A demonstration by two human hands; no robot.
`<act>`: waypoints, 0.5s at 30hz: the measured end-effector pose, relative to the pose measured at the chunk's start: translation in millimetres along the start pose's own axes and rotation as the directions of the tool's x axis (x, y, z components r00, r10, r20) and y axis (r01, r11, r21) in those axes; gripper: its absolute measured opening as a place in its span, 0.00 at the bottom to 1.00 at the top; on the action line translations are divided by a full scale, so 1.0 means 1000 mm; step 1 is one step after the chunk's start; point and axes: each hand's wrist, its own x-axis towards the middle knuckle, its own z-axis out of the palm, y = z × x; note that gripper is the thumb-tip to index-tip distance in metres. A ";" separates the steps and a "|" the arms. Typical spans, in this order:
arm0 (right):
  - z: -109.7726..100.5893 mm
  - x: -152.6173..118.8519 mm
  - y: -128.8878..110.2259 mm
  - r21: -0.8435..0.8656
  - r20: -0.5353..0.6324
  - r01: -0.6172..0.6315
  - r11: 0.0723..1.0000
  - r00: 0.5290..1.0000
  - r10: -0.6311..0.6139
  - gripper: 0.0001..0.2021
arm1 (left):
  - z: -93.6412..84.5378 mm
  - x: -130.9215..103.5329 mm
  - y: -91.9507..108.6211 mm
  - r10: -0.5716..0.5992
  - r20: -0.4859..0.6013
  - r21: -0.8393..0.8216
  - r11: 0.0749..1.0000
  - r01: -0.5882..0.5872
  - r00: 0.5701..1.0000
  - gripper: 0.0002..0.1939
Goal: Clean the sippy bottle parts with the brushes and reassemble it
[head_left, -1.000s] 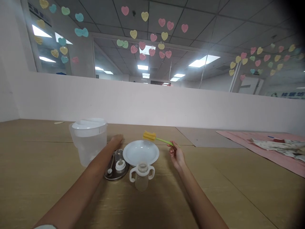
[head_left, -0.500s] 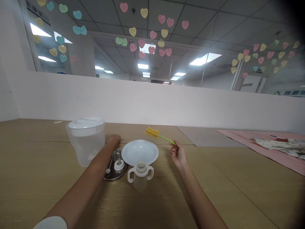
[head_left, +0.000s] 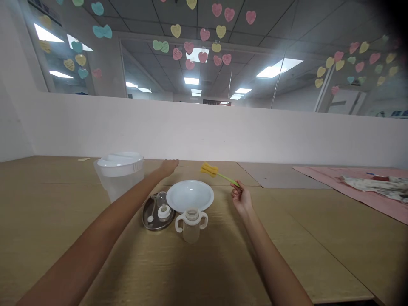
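My right hand [head_left: 242, 198] is closed around the green handle of a bottle brush [head_left: 209, 169], whose yellow sponge head points left above the table. My left hand [head_left: 170, 166] reaches out behind the white bowl [head_left: 190, 182], fingers extended to the right with nothing visible in them. In front of the bowl stands a clear baby bottle [head_left: 191, 231] with two white handles and an uncapped neck. On the left a round metal tray [head_left: 156, 226] holds a white-ringed nipple [head_left: 164, 212], a clear dome cap [head_left: 161, 198] and a thin straw piece [head_left: 151, 218].
A translucent lidded pitcher [head_left: 119, 182] stands to the left, partly behind my left forearm. At the far right, a pink cloth [head_left: 314, 178] has pale fabric [head_left: 369, 185] lying on it. A low white wall [head_left: 191, 131] with a window above closes off the table's back.
My left hand has moved away from beside the pitcher, rightward and farther back behind the bowl. My right hand still holds the brush in nearly the same place. The view has shifted slightly.
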 end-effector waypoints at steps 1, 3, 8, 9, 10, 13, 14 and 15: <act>-0.001 0.001 0.000 0.003 -0.011 0.005 1.000 1.000 -0.005 0.02 | -0.006 0.000 0.005 0.042 -0.010 0.003 0.999 -0.042 0.999 0.11; -0.004 0.002 -0.001 0.009 -0.034 0.008 1.000 0.999 -0.008 0.02 | -0.015 -0.002 0.019 0.162 -0.014 -0.003 0.987 -0.162 0.987 0.11; -0.011 0.006 0.003 0.006 -0.069 0.002 1.000 0.998 -0.001 0.04 | -0.012 -0.017 0.063 0.412 -0.029 -0.055 0.909 -0.413 0.911 0.11; -0.012 0.006 0.003 0.002 -0.068 -0.001 1.000 0.998 0.001 0.04 | -0.009 -0.019 0.071 0.441 -0.040 -0.064 0.894 -0.443 0.897 0.12; -0.013 0.007 0.004 -0.004 -0.065 -0.003 1.000 0.998 0.003 0.04 | -0.005 -0.021 0.077 0.466 -0.053 -0.072 0.880 -0.469 0.883 0.12; -0.013 0.008 0.006 -0.024 -0.050 -0.010 1.000 0.999 0.009 0.04 | 0.000 -0.027 0.086 0.510 -0.100 -0.091 0.850 -0.518 0.854 0.12; -0.013 0.008 0.006 -0.030 -0.046 -0.013 0.999 0.999 0.012 0.04 | -0.001 -0.032 0.087 0.511 -0.126 -0.097 0.846 -0.524 0.850 0.12; -0.012 0.008 0.006 -0.035 -0.041 -0.015 0.999 0.999 0.014 0.03 | -0.003 -0.038 0.087 0.499 -0.163 -0.112 0.848 -0.518 0.851 0.12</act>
